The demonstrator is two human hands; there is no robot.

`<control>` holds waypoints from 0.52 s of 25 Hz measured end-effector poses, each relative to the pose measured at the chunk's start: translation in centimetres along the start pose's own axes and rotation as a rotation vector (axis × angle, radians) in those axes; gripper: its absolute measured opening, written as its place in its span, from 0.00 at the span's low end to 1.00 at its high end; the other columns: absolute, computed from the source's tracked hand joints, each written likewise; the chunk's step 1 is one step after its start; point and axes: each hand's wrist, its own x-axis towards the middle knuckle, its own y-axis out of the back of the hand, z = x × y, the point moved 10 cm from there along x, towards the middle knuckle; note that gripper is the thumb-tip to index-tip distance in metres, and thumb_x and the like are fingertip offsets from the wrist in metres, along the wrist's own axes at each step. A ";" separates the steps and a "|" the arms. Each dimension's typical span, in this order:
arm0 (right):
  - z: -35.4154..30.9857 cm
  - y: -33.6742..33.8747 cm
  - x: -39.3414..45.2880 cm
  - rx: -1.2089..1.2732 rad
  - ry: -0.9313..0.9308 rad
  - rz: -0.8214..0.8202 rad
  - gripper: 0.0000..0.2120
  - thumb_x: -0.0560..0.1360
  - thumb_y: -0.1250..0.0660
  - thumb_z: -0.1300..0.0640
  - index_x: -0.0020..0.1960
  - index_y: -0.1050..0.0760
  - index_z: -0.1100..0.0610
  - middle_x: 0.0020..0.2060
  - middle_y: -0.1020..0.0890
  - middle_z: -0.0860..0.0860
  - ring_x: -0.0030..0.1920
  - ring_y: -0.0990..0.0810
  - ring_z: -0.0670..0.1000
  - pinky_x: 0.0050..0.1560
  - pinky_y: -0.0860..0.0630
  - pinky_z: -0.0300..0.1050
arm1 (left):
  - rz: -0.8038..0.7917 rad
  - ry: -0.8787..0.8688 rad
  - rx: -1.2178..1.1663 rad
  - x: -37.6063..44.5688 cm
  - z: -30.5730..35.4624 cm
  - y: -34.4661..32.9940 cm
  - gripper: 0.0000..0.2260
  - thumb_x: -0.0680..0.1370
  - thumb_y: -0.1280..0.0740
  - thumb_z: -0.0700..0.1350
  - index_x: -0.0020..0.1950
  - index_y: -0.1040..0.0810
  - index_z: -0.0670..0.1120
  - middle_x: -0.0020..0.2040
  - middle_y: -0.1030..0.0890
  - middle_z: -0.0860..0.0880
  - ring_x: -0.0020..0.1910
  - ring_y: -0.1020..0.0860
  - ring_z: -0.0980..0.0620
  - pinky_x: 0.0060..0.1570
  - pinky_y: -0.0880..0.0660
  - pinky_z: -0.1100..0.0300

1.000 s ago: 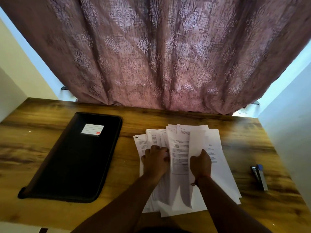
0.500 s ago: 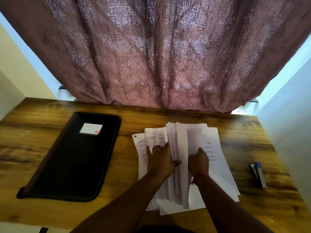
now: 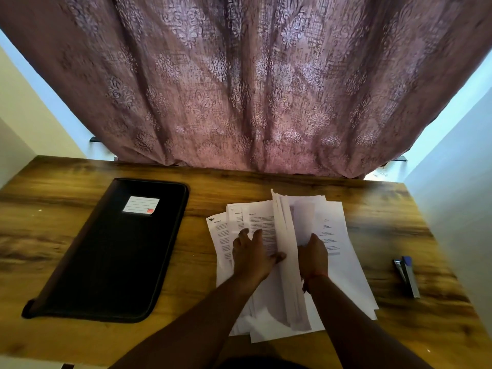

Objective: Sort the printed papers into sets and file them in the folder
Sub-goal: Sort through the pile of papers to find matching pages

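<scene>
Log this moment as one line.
left hand: flat on papers | right hand: lifting sheets | folder: closed | stapler: untouched

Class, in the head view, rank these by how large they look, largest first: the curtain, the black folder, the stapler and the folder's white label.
1. curtain
2. black folder
3. stapler
4. white label

The stapler and label look close in size, so that order is unsure.

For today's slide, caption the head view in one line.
Two hands, left and right, leaf through printed papers beside a closed black folder.
</scene>
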 end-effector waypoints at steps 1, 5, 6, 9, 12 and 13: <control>-0.1 -0.1 0.0 -0.003 0.001 -0.008 0.10 0.77 0.32 0.60 0.57 0.25 0.61 0.54 0.20 0.58 0.55 0.21 0.60 0.58 0.23 0.58 | 0.004 0.027 0.014 0.1 -0.3 0.1 0.40 0.71 0.31 0.68 0.76 0.40 0.52 0.77 0.42 0.44 0.74 0.41 0.40 0.72 0.38 0.43; 0.2 -0.2 0.1 -0.011 -0.007 0.000 0.10 0.78 0.33 0.60 0.59 0.26 0.62 0.56 0.20 0.60 0.57 0.22 0.61 0.60 0.24 0.58 | -0.026 0.066 0.063 0.3 -0.6 -0.5 0.40 0.70 0.32 0.69 0.74 0.40 0.51 0.74 0.37 0.44 0.72 0.37 0.41 0.69 0.37 0.41; 0.1 -0.2 0.1 -0.013 -0.003 0.004 0.10 0.78 0.34 0.61 0.59 0.26 0.62 0.57 0.21 0.60 0.57 0.22 0.61 0.60 0.24 0.58 | -0.016 0.056 0.067 0.3 -0.4 -0.4 0.38 0.71 0.32 0.69 0.74 0.38 0.51 0.73 0.34 0.45 0.70 0.35 0.42 0.68 0.35 0.41; 0.0 -0.1 0.1 -0.007 0.004 0.001 0.09 0.78 0.34 0.61 0.58 0.25 0.63 0.56 0.20 0.60 0.57 0.22 0.60 0.60 0.24 0.56 | 0.020 -0.101 0.007 0.0 1.3 -0.1 0.31 0.73 0.31 0.64 0.70 0.32 0.50 0.68 0.27 0.48 0.66 0.28 0.45 0.65 0.29 0.47; 0.0 -0.1 0.2 0.005 0.015 -0.022 0.07 0.76 0.32 0.61 0.54 0.25 0.61 0.52 0.20 0.58 0.54 0.21 0.58 0.55 0.23 0.52 | -0.036 -0.241 -0.299 -1.0 3.0 0.3 0.24 0.81 0.35 0.53 0.76 0.35 0.55 0.74 0.30 0.51 0.71 0.31 0.51 0.68 0.31 0.52; 0.0 -0.1 0.2 0.014 0.017 -0.030 0.07 0.76 0.31 0.60 0.53 0.25 0.60 0.50 0.20 0.56 0.52 0.21 0.56 0.55 0.23 0.52 | -0.056 -0.235 -0.434 -1.2 3.1 0.4 0.23 0.83 0.38 0.50 0.78 0.39 0.57 0.75 0.33 0.53 0.71 0.33 0.55 0.69 0.33 0.54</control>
